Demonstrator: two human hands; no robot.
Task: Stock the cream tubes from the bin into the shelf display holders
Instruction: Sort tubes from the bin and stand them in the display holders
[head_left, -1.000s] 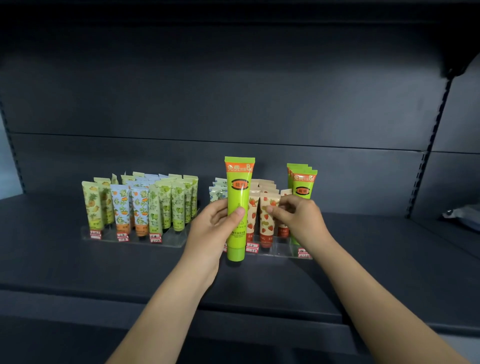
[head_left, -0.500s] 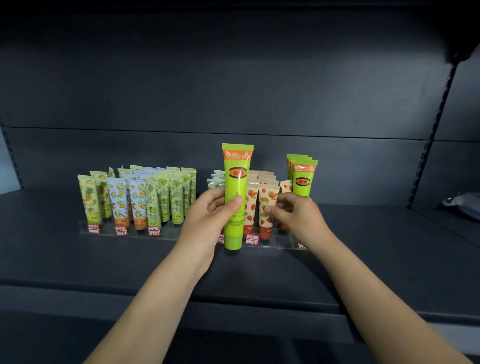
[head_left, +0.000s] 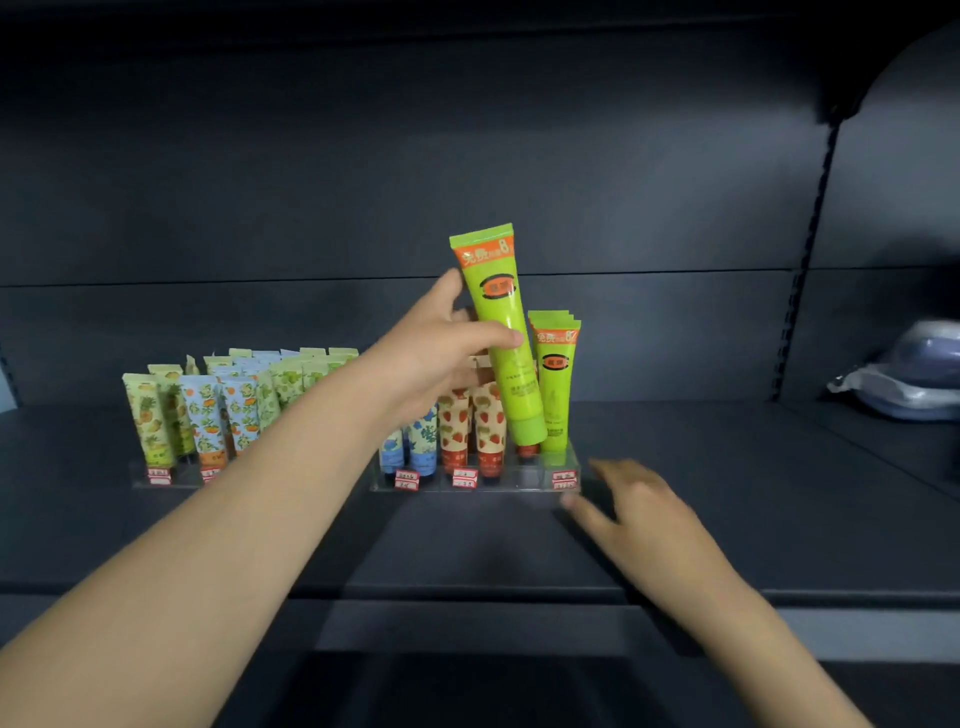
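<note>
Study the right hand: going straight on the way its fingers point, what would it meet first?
Probably the front right corner of the right-hand display holder, by its red price label. The right hand points its fingers up and left at it; blur hides whether they touch.

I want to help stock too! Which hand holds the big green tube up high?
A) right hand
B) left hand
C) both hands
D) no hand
B: the left hand grips the big green tube, which is tilted; the right hand is lower down, holding nothing.
</note>
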